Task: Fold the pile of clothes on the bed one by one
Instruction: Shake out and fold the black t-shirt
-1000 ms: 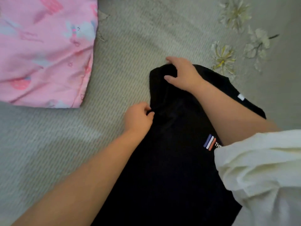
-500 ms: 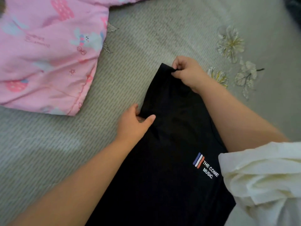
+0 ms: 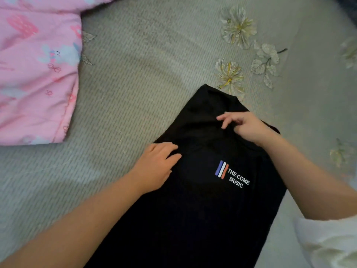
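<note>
The black shirt [image 3: 202,200] lies flat on the bed [image 3: 135,78] as a long, narrow strip running from the bottom edge up toward centre. Its sides appear already turned in, so the lengthwise folds are judged done; the crosswise folds are not yet made. A pink garment [image 3: 36,70] lies spread at upper left, well apart from the shirt; whether it is finished or waiting cannot be told. No other pile is in view.

The left hand [image 3: 154,167] rests flat on the shirt's left edge, fingers nearly straight and close together, pressing the cloth down. The right hand [image 3: 245,126] sits on the upper part of the shirt, just below its top end. Its fingers [image 3: 225,120] are bent and slightly apart, tips touching the cloth; whether they pinch a fold cannot be told. The printed logo [image 3: 231,175] lies between the two forearms, below both hands.
</note>
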Available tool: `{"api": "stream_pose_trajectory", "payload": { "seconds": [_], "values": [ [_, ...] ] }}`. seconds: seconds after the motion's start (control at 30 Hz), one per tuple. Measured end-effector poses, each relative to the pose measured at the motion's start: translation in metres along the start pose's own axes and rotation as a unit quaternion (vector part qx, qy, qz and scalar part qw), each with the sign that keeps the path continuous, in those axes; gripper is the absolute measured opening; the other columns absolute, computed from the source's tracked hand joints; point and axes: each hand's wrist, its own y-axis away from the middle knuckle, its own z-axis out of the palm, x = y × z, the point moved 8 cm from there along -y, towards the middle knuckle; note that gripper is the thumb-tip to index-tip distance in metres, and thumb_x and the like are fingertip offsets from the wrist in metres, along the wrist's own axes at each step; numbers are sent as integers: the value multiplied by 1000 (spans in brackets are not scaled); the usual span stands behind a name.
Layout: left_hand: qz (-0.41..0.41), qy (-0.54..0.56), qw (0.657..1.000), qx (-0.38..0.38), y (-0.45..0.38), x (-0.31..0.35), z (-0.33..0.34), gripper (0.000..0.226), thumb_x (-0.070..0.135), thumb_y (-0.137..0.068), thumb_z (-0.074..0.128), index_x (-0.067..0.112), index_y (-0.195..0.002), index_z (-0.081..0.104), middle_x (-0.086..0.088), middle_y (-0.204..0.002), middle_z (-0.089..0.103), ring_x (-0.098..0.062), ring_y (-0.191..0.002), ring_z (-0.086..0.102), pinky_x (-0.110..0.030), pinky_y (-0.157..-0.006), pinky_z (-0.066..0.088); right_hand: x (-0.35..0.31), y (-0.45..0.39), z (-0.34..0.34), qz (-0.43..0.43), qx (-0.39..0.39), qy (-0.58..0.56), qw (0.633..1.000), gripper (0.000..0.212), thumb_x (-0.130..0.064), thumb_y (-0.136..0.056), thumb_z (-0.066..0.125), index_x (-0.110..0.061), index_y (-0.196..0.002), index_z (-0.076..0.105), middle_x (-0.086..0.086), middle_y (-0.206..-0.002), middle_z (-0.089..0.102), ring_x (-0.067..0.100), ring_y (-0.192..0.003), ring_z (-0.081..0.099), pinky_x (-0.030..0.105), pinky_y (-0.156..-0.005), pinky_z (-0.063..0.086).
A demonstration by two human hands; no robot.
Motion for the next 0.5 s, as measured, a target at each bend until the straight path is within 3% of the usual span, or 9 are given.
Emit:
{"api": "stream_pose_trajectory", "payload": {
  "seconds": [0.1, 0.23, 0.37, 0.43, 0.5],
  "values": [
    [-42, 6, 999, 18, 11, -13, 3, 55, 1, -47, 86, -1, -99, 69, -21, -101, 66, -36, -92, 66, -47, -76, 52, 41, 6, -3, 69, 87, -4, 994, 39, 20, -75, 39, -13, -65, 58, 7, -104, 62, 20, -108, 54, 19, -87, 36],
    [-131, 13, 989, 62, 6, -32, 1, 47, -7, -55, 80, -4, -100, 67, -24, -97, 65, -38, -86, 65, -46, -74, 52, 26, -15, -4, 37, 192, 23, 980, 22, -5, -88, 51, -7, -108, 61, 6, -103, 64, 14, -94, 55, 13, -79, 34],
    [-149, 55, 985, 70, -6, -43, 3, 31, -12, -62, 75, -3, -91, 69, -16, -72, 63, -31, -62, 60, -34, -55, 50, -12, -59, 3, 34, 195, 24, 980, 53, -36, -89, 53, -12, -135, 38, 1, -105, 56, 14, -99, 51, 22, -82, 35],
    [-135, 70, 986, 72, -9, -45, 5, 24, -12, -64, 73, -3, -86, 70, -15, -65, 60, -30, -56, 57, -32, -48, 49, -25, -82, 6, 48, 181, 53, 981, 57, -37, -90, 51, -12, -138, 34, 7, -118, 55, 20, -113, 49, 27, -87, 37],
    [-141, 91, 982, 82, -9, -50, 6, 20, -13, -65, 71, -3, -83, 70, -14, -63, 60, -29, -53, 57, -34, -44, 49, -32, -100, 7, 60, 172, 80, 980, 46, -26, -92, 51, -10, -134, 40, 10, -129, 50, 23, -119, 47, 25, -88, 37]
  ]
}}
